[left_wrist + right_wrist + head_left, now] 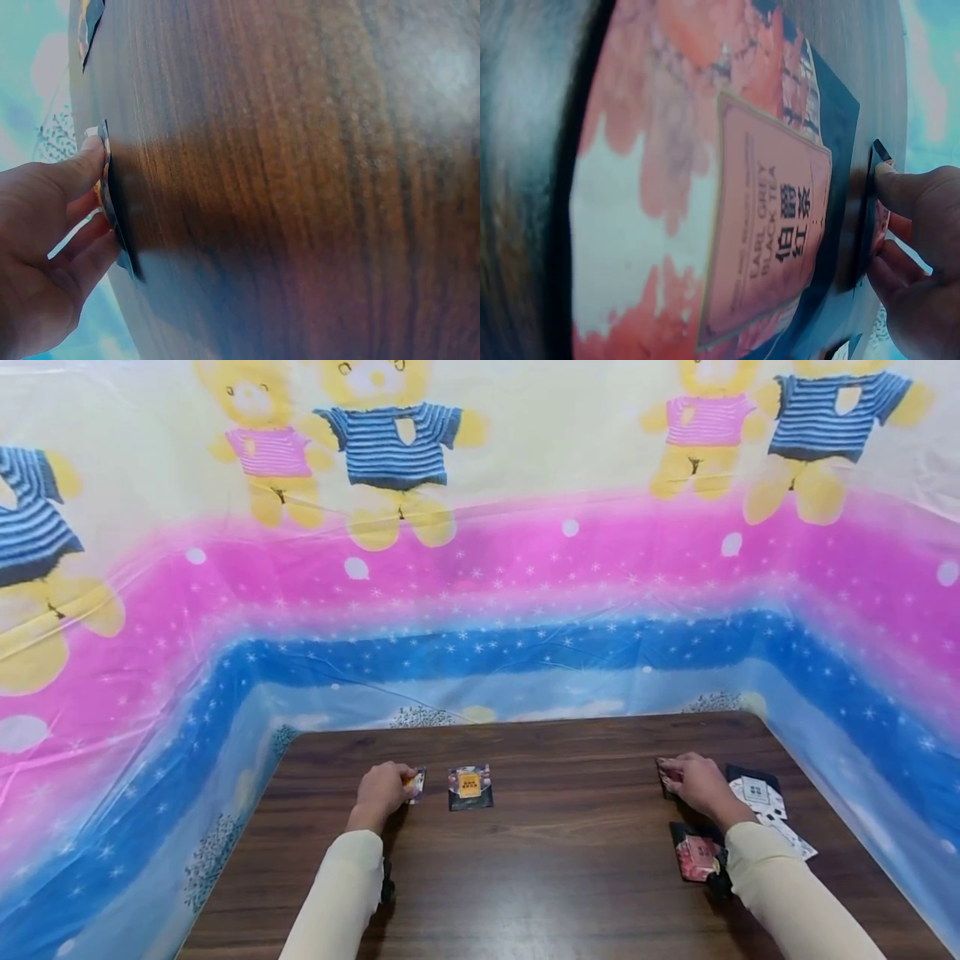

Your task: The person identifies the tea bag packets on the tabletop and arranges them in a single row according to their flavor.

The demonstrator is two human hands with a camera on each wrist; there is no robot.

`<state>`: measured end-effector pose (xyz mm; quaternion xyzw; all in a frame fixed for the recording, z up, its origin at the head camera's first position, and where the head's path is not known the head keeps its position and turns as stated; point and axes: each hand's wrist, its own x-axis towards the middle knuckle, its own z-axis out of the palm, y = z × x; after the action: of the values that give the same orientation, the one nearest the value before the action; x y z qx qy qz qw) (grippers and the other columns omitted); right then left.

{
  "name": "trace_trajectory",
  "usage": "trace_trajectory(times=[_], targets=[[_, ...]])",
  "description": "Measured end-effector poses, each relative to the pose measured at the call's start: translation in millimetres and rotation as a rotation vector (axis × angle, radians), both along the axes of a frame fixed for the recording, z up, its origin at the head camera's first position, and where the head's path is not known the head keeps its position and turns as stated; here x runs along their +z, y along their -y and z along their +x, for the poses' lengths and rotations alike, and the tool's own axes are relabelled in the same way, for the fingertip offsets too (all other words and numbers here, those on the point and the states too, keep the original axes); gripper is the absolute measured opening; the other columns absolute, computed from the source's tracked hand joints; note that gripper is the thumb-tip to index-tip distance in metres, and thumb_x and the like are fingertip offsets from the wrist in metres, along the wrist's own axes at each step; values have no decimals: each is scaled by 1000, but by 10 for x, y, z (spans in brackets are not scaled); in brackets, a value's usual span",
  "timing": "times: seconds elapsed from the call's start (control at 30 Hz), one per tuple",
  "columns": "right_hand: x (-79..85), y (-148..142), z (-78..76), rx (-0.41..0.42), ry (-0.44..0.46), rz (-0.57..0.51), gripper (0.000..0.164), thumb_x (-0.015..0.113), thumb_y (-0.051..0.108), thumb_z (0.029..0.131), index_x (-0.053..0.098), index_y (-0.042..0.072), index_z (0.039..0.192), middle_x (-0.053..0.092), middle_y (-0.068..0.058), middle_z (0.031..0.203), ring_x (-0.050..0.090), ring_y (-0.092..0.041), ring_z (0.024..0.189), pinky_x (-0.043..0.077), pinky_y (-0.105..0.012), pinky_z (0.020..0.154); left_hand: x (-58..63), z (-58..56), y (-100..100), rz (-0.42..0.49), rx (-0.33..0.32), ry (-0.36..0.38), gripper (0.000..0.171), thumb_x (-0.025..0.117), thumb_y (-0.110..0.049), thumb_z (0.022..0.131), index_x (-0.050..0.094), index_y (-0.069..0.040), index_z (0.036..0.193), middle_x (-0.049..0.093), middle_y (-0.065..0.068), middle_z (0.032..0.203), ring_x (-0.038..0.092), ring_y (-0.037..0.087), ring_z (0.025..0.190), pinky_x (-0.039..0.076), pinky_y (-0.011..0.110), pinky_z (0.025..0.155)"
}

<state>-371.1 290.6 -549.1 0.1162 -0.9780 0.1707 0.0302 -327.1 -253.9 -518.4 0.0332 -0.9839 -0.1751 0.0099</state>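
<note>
At the left of the table, my left hand (381,791) pinches a small tea sachet (418,785) between thumb and fingers. In the left wrist view this sachet (108,191) lies nearly edge-on, low against the wood, and the hand covers much of it. On the right side my right hand (699,783) grips another tea sachet (867,217), dark with some red, by its edges. Just right of the left hand lies a sachet with a yellow label (469,785). Below the right hand is a red sachet (772,217) marked Earl Grey Black Tea.
A black-and-white sachet (754,792) lies right of the right hand, with a white patterned packet (797,838) beside it, partly behind the forearm. The brown wooden table (555,860) meets a printed cloth backdrop (480,652) at its back and sides.
</note>
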Motion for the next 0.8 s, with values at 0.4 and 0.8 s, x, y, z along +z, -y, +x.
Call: trace_trajectory(times=[0.4,0.8], targets=[[-28,166,-56,9,-7,-10,38,72,11,92,69,1,129,61,-33,125,55,-55,117,42,-66,102,33,-42,-15,-9,-8,4,34,77,-22,92,75,-11,124,70,18,123,66,35,103,52,54,99],[-34,455,-56,60,-45,-36,35,72,11,92,71,0,126,65,-29,122,60,-48,114,40,-63,105,15,-27,-6,5,4,17,34,78,-22,92,75,-11,124,71,18,124,66,35,102,52,53,98]])
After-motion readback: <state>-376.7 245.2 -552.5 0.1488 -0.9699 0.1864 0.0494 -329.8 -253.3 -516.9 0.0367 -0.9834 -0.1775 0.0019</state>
